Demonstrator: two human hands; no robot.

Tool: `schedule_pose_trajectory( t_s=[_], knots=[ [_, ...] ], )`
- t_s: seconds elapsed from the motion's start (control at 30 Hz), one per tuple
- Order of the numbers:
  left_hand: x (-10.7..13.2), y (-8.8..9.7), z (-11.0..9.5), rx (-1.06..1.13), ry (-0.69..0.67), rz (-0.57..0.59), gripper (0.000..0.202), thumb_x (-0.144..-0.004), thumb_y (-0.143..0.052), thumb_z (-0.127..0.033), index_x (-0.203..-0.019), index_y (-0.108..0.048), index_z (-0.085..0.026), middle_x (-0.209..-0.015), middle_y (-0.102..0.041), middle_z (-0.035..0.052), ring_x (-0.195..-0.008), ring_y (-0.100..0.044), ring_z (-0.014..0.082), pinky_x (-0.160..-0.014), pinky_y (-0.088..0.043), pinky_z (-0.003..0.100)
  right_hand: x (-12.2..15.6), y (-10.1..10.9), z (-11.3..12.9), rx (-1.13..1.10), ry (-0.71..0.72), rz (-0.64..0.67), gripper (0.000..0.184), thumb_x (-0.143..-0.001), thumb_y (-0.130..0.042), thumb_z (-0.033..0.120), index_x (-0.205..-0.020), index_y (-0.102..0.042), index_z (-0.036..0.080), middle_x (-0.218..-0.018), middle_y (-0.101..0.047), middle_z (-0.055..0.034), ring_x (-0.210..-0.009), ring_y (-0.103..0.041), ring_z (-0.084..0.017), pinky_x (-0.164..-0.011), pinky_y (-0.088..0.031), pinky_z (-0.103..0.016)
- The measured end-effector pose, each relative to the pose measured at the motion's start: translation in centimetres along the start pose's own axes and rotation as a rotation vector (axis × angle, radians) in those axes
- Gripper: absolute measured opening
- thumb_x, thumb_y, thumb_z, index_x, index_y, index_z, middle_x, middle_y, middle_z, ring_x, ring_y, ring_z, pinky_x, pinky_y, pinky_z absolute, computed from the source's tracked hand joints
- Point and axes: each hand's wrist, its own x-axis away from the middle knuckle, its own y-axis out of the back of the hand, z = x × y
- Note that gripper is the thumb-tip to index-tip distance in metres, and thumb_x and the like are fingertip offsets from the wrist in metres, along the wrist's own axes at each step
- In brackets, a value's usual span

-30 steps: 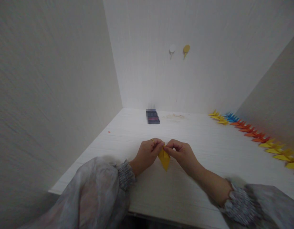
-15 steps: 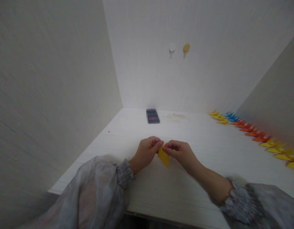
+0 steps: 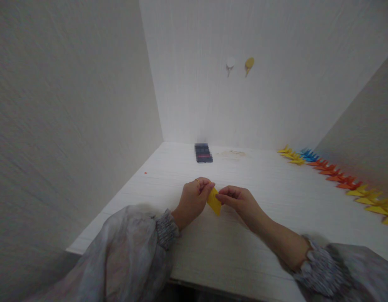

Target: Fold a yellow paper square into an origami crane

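Observation:
A small folded piece of yellow paper [image 3: 214,204] is held above the white table, between my two hands. My left hand [image 3: 195,197] pinches its upper left part between thumb and fingers, and a ring shows on one finger. From the other side, my right hand [image 3: 236,197] has its thumb and fingertips closed on the paper's right edge. The paper hangs as a narrow diamond-like shape pointing down; its upper end is partly hidden by my left fingers.
Folded paper cranes in yellow [image 3: 370,200], red-orange [image 3: 334,172] and blue [image 3: 308,154] line the right side of the white table [image 3: 143,193]. A dark blurred rectangle [image 3: 203,153] lies at the back. Two hooks [image 3: 249,63] are on the back wall. Walls enclose both sides.
The yellow paper has turned slightly in my fingers and its lower tip has moved up and left. My right fingertips have shifted from its top to its right edge.

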Motion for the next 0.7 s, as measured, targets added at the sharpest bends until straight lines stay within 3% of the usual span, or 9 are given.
schedule_pose_trajectory(
  t_s=[0.27, 0.53, 0.7],
  knots=[
    [-0.05, -0.01, 0.03, 0.049, 0.005, -0.005, 0.027, -0.076, -0.045, -0.041, -0.070, -0.052, -0.015, -0.053, -0.049, -0.0027, -0.046, -0.044, 0.0076, -0.043, -0.035, 0.019, 0.08, -0.10, 0.22, 0.026, 0.020, -0.035, 0.013, -0.063, -0.062, 0.028, -0.066, -0.061, 0.015, -0.063, -0.061, 0.0000, -0.059, -0.052, -0.011, -0.059, -0.040, -0.025],
    [0.37, 0.15, -0.62, -0.221, -0.130, 0.054, 0.027, -0.079, -0.042, -0.037, -0.070, -0.056, -0.016, -0.057, -0.053, -0.0019, -0.051, -0.046, 0.0081, -0.049, -0.033, 0.019, -0.01, -0.38, 0.26, 0.123, 0.089, -0.016, 0.020, -0.070, -0.056, 0.036, -0.065, -0.057, 0.016, -0.060, -0.055, 0.0018, -0.056, -0.048, -0.010, -0.055, -0.037, -0.023],
    [0.41, 0.19, -0.67, -0.224, -0.124, 0.059, 0.026, -0.079, -0.042, -0.035, -0.071, -0.057, -0.016, -0.057, -0.054, -0.0016, -0.052, -0.046, 0.0082, -0.049, -0.034, 0.019, -0.08, -0.30, 0.24, 0.120, 0.115, 0.007, 0.016, -0.069, -0.057, 0.033, -0.069, -0.058, 0.017, -0.064, -0.057, 0.0008, -0.061, -0.051, -0.011, -0.058, -0.040, -0.024]
  ],
)
